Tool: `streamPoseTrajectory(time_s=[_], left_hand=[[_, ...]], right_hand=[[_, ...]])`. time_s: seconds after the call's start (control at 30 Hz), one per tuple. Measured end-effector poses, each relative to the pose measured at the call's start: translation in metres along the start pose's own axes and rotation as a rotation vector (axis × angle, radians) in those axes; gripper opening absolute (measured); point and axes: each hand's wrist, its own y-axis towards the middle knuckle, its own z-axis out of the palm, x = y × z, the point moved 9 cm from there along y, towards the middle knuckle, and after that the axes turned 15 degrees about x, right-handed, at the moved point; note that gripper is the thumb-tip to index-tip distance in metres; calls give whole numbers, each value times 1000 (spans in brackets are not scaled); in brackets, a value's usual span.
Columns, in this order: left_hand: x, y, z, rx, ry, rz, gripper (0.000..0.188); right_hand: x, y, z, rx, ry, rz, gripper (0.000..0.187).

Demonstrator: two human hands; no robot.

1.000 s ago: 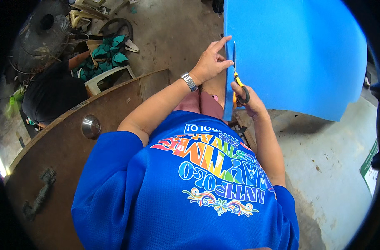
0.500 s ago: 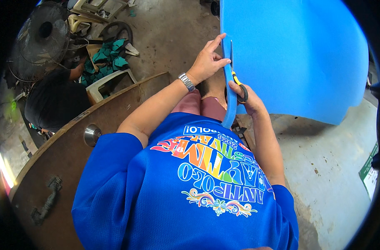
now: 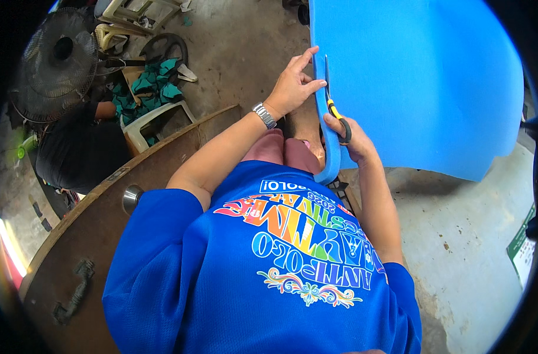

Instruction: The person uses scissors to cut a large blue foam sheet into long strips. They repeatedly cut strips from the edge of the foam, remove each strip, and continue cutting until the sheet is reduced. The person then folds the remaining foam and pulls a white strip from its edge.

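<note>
A large blue foam sheet (image 3: pixel 422 88) stretches across the upper right, with a narrow foam strip (image 3: pixel 332 150) along its left edge. The strip's lower end bends down toward my shirt. My right hand (image 3: pixel 356 138) grips scissors (image 3: pixel 335 112) with yellow and black handles. Their blades point away from me and lie in the cut between strip and sheet. Left of the blades, my left hand (image 3: pixel 292 88) holds the strip's edge with thumb and forefinger, the thumb close to the blades. A metal watch is on my left wrist.
To my left stands a curved brown wooden panel (image 3: pixel 180 138) with a round metal knob (image 3: pixel 131 197). Beyond it are a person in dark clothes (image 3: pixel 80 147), a standing fan (image 3: pixel 59 59), green scraps (image 3: pixel 157 82) and a pale plastic stool (image 3: pixel 162 121). A pale surface (image 3: pixel 458 236) lies under the sheet.
The foam strip's lower end has swung slightly right, and the sheet's near corner has dipped a little. Both hands stay in almost the same place and keep their holds.
</note>
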Motion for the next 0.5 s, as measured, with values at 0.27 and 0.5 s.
streamPoseTrajectory(time_s=[0.27, 0.5], left_hand=[[1, 6, 0, -2, 10, -86, 73], [-7, 21, -16, -1, 75, 8, 79]], right_hand=[[6, -3, 0, -106, 29, -96, 48], [12, -1, 0, -82, 35, -74, 51]])
